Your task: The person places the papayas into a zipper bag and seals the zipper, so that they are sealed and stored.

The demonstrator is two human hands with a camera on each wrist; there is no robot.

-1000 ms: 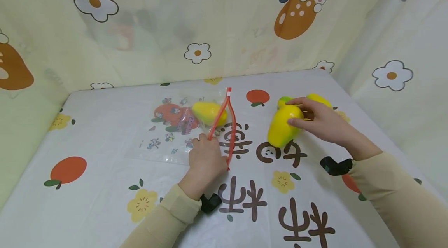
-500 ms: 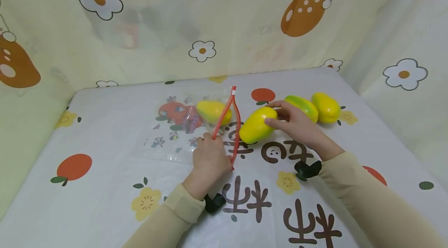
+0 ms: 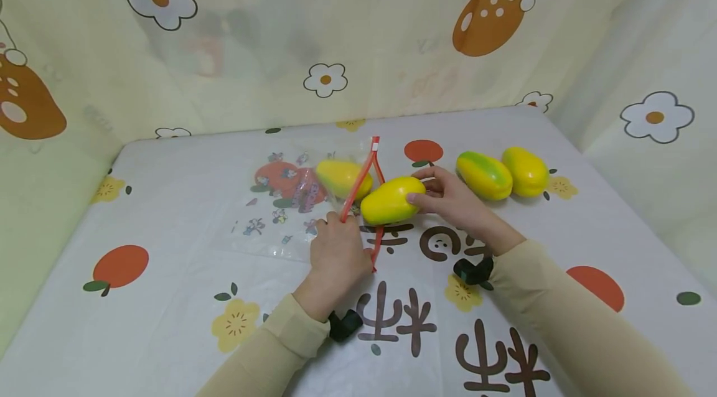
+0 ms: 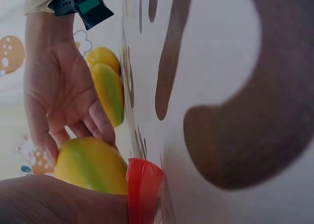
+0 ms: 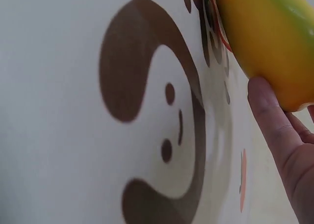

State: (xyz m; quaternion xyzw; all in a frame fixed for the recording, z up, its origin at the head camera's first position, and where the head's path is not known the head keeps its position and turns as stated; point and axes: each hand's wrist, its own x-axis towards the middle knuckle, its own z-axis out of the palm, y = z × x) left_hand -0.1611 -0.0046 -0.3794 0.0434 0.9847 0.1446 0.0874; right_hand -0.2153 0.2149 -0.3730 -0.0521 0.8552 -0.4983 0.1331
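A clear printed zip bag (image 3: 274, 229) with a red zip edge lies on the table, its mouth parted toward the right. One yellow mango (image 3: 338, 178) is inside it. My left hand (image 3: 338, 254) grips the near part of the red edge (image 4: 143, 185). With thumb and fingers my right hand (image 3: 454, 201) holds a second yellow mango (image 3: 392, 200), green-streaked in the left wrist view, right at the bag's mouth. It overlaps the red edge in the head view. The thumb (image 5: 265, 99) presses the mango's end in the right wrist view.
Two more mangoes, a green-striped one (image 3: 484, 175) and a yellow one (image 3: 525, 171), lie side by side at the back right. The table has a white patterned cloth (image 3: 168, 310). A printed curtain (image 3: 235, 61) stands behind it and at both sides.
My right hand has picked the mango from the group at the right and carried it left to the bag's mouth. My left hand keeps its hold on the red edge.
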